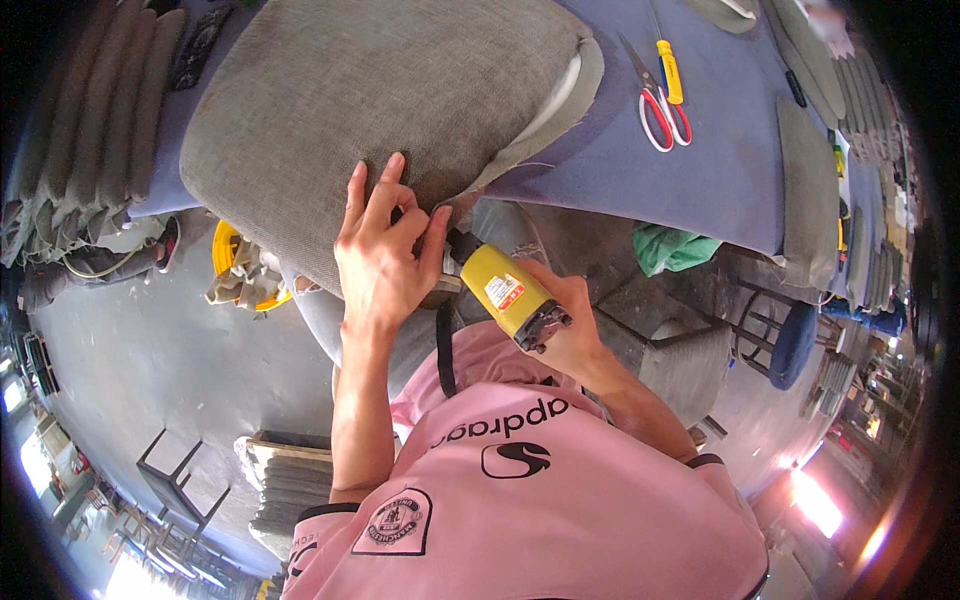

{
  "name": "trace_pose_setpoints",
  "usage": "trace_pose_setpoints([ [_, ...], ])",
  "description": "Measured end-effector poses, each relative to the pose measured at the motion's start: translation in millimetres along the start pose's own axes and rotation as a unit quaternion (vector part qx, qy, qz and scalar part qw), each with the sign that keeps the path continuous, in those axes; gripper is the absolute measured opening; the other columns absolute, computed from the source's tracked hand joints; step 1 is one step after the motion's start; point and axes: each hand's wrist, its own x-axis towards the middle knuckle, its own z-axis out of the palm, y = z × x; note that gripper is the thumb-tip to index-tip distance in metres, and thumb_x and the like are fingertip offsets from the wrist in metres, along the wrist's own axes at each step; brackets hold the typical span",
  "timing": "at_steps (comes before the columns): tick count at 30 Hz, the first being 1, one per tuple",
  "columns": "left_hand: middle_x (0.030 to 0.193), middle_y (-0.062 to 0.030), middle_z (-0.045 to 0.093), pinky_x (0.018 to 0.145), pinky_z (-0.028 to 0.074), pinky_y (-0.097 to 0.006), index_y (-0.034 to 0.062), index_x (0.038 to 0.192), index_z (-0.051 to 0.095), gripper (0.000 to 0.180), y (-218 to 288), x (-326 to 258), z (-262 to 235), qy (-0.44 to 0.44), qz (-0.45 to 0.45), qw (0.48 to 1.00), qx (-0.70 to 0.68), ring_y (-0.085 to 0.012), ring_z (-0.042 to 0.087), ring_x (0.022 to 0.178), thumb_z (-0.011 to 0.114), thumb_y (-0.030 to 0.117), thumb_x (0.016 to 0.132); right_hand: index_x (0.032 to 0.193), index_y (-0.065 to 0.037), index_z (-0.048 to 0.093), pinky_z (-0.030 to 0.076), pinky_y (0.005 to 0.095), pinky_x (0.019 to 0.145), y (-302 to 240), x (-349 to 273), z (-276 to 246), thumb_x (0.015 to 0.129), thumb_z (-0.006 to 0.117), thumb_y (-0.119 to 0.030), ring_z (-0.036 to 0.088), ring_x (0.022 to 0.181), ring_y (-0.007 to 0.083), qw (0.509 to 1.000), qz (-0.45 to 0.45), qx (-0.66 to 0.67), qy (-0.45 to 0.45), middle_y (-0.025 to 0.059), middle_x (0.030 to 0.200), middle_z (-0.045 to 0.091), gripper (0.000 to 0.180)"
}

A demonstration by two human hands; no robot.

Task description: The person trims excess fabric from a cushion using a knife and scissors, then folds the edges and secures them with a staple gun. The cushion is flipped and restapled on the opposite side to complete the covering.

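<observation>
A padded seat cushion (pixel 370 100) in grey woven fabric lies over the near edge of the blue-covered table. My left hand (pixel 385 255) is at its near edge. Two of its fingers lie stretched on the cushion, while the thumb and forefinger pinch the edge of the grey fabric. My right hand (pixel 565 310) is wrapped round a yellow staple gun (pixel 505 293), mostly behind the tool's body. The gun's dark nose meets the cushion edge beside my left thumb; the exact contact point is hidden. Along the cushion's right side, a loose fabric flap (pixel 560 115) hangs off pale padding.
Red-and-white-handled scissors (pixel 660 120) and a yellow-handled screwdriver (pixel 669 75) lie on the blue table (pixel 640 190). Green cloth (pixel 670 248) hangs below its edge. A yellow bucket (pixel 226 247) holds fabric scraps at the left. Grey cushions (pixel 95 100) are stacked far left.
</observation>
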Motion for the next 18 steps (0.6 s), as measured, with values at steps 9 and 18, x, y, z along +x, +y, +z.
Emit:
trace_pose_setpoints([
  [9, 0.09, -0.0097, 0.065, 0.119, 0.05, -0.064, 0.0005, 0.075, 0.073, 0.019, -1, -3, 4, -0.012, -0.02, 1.0, -0.003, -0.0365, 0.074, 0.128, 0.086, 0.007, 0.087, 0.119, -0.008, 0.072, 0.06, 0.0455, 0.072, 12, 17, 4, 0.081, 0.088, -0.025, 0.075, 0.084, 0.0452, 0.996, -0.037, -0.075, 0.006, 0.0206, 0.09, 0.075, 0.044],
  [18, 0.093, -0.0125, 0.066, 0.123, 0.045, -0.066, -0.0012, 0.074, 0.07, 0.022, -8, 4, -49, -0.063, 0.016, 0.998, -0.026, -0.041, 0.071, 0.132, 0.087, 0.006, 0.086, 0.126, -0.008, 0.074, 0.061, 0.0473, 0.076, -9, 11, -45, 0.079, 0.091, -0.03, 0.078, 0.084, 0.042, 0.986, 0.001, -0.166, -0.013, 0.0207, 0.093, 0.079, 0.055],
])
